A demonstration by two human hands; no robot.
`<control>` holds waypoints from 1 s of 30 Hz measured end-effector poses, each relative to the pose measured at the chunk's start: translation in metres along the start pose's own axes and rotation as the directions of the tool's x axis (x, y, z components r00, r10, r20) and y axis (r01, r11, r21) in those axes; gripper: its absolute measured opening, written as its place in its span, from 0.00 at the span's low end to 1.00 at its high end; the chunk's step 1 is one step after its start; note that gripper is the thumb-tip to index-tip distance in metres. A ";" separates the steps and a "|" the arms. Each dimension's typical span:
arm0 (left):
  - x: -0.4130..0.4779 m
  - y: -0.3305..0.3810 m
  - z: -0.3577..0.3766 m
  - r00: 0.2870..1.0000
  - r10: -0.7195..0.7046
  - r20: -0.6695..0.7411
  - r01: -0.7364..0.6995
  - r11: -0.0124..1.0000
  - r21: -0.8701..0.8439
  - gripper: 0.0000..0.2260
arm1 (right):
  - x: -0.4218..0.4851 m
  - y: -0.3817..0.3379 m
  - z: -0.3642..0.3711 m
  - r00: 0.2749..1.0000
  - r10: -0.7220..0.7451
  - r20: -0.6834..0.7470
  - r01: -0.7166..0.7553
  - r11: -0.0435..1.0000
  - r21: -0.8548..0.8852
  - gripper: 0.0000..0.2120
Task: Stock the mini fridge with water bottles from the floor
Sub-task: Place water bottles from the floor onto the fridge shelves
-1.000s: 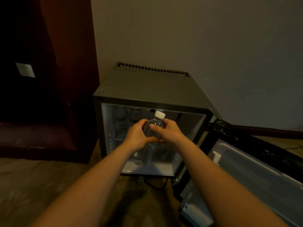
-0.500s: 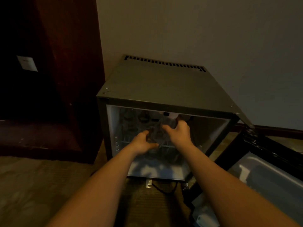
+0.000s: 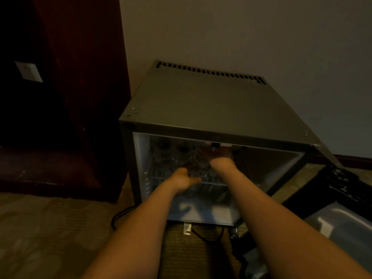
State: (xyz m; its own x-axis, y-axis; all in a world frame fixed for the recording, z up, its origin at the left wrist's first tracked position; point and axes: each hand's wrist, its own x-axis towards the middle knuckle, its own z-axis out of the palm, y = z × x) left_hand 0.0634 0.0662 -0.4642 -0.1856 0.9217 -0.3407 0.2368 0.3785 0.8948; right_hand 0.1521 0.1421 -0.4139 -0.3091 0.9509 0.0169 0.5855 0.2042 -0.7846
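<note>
Deep inside the mini fridge [image 3: 201,101], above its wire shelf [image 3: 213,183] and close under the roof of the compartment, the water bottle [image 3: 200,162] shows as a blurred, clear shape between the two hands. A small white patch at its upper end looks like the cap. The right hand [image 3: 221,158] reaches furthest in and curls round the upper part of the bottle, its fingers lost in the dark. The left hand [image 3: 181,179] sits lower and nearer the opening, at the bottle's lower end, with its thumb stretched out to the right. Its fingers are hidden behind the hand, so I cannot tell whether it grips or only steadies. To the left of the bottle, further glassy shapes stand in the back of the compartment, too smeared to name.

The fridge door [image 3: 342,228] hangs wide open at the right, its pale inner lining turned up towards the camera. A row of vent slots [image 3: 211,73] runs along the rear of the fridge top. A black power cord [image 3: 118,216] loops over the carpet [image 3: 40,228] by the fridge's front left corner. A dark wooden cabinet [image 3: 80,77] stands just beside the fridge on the left, and a plain wall [image 3: 241,27] rises behind.
</note>
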 end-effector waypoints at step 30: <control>-0.116 0.045 0.021 0.991 -0.028 0.130 -0.042 0.863 0.504 0.15 | -0.124 0.014 -0.101 0.934 0.076 0.349 0.035 0.952 -0.303 0.21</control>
State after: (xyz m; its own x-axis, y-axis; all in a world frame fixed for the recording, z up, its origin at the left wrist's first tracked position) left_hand 0.1159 -0.0223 -0.3906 -0.0667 0.9140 -0.4002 0.6926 0.3312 0.6408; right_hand 0.2740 0.0501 -0.3643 -0.5054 0.8226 -0.2605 0.7736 0.2982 -0.5592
